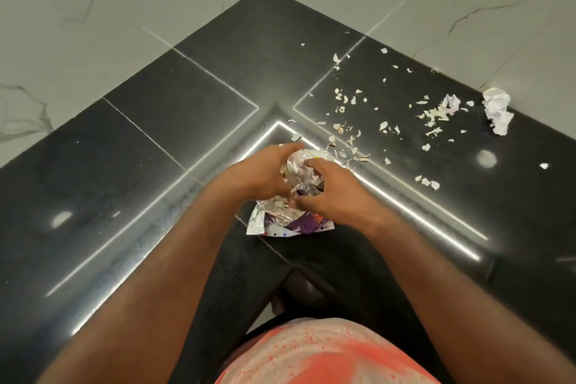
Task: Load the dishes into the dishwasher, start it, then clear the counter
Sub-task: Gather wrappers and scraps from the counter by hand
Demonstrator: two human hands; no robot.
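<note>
One foil wrapper (297, 224); two crumpled papers (497, 109); dozens of scraps (341, 100).

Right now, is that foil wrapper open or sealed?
Open: the wrapper shows its silver inside, scraps in it; left hand and right hand grip it.

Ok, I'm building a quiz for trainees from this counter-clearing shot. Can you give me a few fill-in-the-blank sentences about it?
1. The foil wrapper is gripped by ____ hands, the left hand and the right hand.
2. The counter is ____ in colour.
3. The loose scraps lie on the person's ____ side of the wrapper.

Missing words: both; black; right.
</note>
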